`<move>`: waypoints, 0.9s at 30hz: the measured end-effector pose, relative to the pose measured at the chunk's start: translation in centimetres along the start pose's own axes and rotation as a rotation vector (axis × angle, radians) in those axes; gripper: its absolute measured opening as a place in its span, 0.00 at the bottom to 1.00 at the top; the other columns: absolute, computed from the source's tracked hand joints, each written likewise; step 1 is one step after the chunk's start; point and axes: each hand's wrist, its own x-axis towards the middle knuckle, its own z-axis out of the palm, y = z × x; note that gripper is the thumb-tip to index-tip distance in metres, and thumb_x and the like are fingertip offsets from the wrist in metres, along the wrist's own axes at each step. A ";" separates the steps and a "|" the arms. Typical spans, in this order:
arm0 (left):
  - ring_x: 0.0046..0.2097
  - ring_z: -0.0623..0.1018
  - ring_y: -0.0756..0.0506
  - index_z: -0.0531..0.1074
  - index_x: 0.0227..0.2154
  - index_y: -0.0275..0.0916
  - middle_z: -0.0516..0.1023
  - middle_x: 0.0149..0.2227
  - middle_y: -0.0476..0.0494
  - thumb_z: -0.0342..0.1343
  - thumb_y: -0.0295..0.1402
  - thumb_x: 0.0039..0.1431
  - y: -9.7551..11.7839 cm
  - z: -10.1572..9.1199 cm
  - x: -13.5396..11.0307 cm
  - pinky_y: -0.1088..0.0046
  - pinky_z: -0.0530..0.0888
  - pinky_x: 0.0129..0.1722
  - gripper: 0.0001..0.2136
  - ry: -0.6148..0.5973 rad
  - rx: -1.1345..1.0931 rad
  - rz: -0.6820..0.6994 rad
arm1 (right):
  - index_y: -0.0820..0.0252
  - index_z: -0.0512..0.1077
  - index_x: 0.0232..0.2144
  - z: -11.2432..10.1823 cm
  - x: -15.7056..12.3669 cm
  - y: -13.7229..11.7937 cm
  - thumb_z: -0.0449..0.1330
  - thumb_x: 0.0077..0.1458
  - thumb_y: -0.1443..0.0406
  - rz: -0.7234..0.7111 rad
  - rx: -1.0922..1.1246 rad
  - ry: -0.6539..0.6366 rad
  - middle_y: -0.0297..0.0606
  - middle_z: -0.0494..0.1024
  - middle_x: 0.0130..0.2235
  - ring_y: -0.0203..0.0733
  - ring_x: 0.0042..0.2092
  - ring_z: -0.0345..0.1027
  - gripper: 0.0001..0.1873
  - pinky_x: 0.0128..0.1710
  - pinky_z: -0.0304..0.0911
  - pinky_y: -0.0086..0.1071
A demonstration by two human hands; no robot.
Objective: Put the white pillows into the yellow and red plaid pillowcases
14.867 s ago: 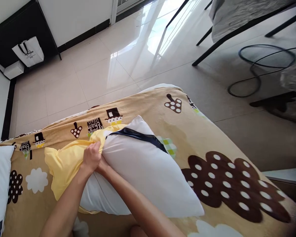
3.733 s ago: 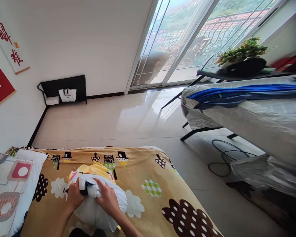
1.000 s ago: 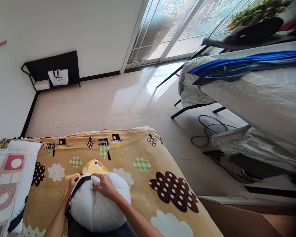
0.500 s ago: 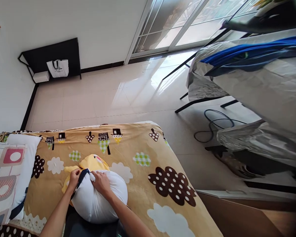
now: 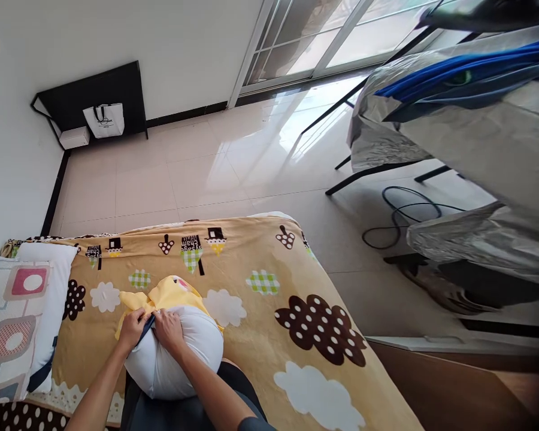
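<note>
A bunched white pillow (image 5: 209, 347) rests at the near edge of the bed, against my lap. Yellow fabric, a pillowcase (image 5: 175, 292) with a small pink patch, covers the pillow's far end. My left hand (image 5: 133, 328) is closed on the pillowcase's left edge, beside a dark navy strip (image 5: 146, 328) on the pillow. Close by on the right, my right hand (image 5: 168, 329) has its fingers curled on the yellow edge where it meets the white pillow. Both sets of fingertips are partly hidden in the folds.
Under the pillow spreads a tan patterned blanket (image 5: 251, 335). Another pillow (image 5: 15, 329) lies on the left. Plastic-covered things (image 5: 453, 137) with black legs stand on the right, near a cable (image 5: 399, 209). By the far wall are a white bag (image 5: 105, 123) and a box (image 5: 74, 138).
My right hand has shifted left, closer to my left hand. The yellow pillowcase now reaches over more of the pillow's far side, and less of the dark strip shows.
</note>
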 end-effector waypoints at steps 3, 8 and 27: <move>0.30 0.65 0.50 0.60 0.22 0.40 0.65 0.24 0.52 0.48 0.40 0.57 0.3 -1.0 -0.4 0.75 0.61 0.34 0.12 -0.082 0.052 0.034 | 0.59 0.72 0.47 -0.7 0.2 0.4 0.50 0.61 0.68 0.003 -0.010 0.008 0.49 0.76 0.46 0.52 0.46 0.71 0.15 0.44 0.58 0.40; 0.34 0.68 0.50 0.64 0.29 0.40 0.70 0.30 0.53 0.54 0.28 0.45 0.2 -2.0 -1.0 0.77 0.63 0.35 0.06 -0.200 0.107 0.061 | 0.57 0.71 0.47 -0.7 -1.0 0.9 0.54 0.58 0.66 -0.023 -0.026 0.027 0.46 0.76 0.46 0.50 0.48 0.69 0.14 0.47 0.55 0.39; 0.42 0.77 0.44 0.71 0.41 0.41 0.79 0.41 0.41 0.43 0.25 0.61 0.1 1.6 -2.6 0.72 0.64 0.38 0.12 0.084 0.322 -0.224 | 0.49 0.63 0.61 -1.6 -7.0 2.1 0.56 0.57 0.58 -0.166 0.173 0.111 0.46 0.69 0.59 0.54 0.58 0.62 0.29 0.56 0.53 0.46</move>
